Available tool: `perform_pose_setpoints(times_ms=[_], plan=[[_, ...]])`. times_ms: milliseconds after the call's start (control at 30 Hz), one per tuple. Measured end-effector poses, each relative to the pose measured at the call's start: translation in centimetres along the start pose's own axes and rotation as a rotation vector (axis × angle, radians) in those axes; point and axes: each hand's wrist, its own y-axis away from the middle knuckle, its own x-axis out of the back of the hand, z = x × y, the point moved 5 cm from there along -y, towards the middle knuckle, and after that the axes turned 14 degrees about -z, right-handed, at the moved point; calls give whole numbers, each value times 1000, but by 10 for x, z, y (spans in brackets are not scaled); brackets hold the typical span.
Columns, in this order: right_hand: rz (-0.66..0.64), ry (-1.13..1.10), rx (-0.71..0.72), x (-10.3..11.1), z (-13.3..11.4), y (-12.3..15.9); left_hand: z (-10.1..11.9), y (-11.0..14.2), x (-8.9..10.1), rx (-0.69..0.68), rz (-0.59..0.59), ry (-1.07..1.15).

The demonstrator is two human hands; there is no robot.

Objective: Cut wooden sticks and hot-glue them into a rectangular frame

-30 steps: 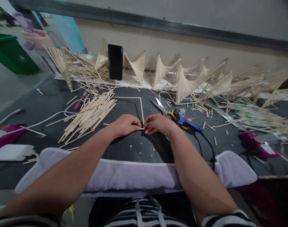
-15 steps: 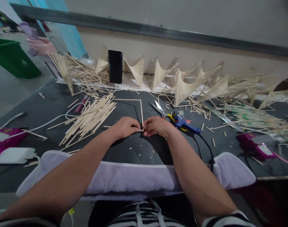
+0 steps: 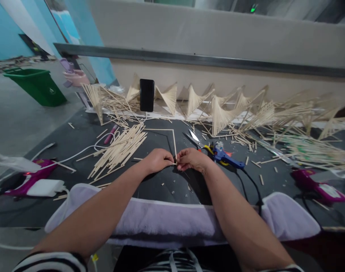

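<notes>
My left hand and my right hand meet at the near corner of a thin wooden stick frame lying on the dark mat. Both hands are closed in a pinch on the sticks at that corner, fingertips almost touching. A pile of loose wooden sticks lies just left of my left hand. Right of my right hand lie a blue glue gun with a black cord and a pair of scissors.
Several fan-shaped stick structures line the back wall, with a black phone propped among them. Magenta glue guns lie at the left and right. A lilac cushion lies under my forearms. A green bin stands far left.
The view has tilted upward and shifted, so more of the wall and floor shows. Both hands stay pinched on the same frame corner.
</notes>
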Motion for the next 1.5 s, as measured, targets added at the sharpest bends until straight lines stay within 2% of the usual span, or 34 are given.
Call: perform_pose_setpoints(times_ms=[500, 1500], plan=[[30, -3, -13, -4, -4, 3, -2, -1, -2, 10, -3, 4], [9, 38, -12, -4, -4, 2, -1, -3, -1, -1, -15, -4]])
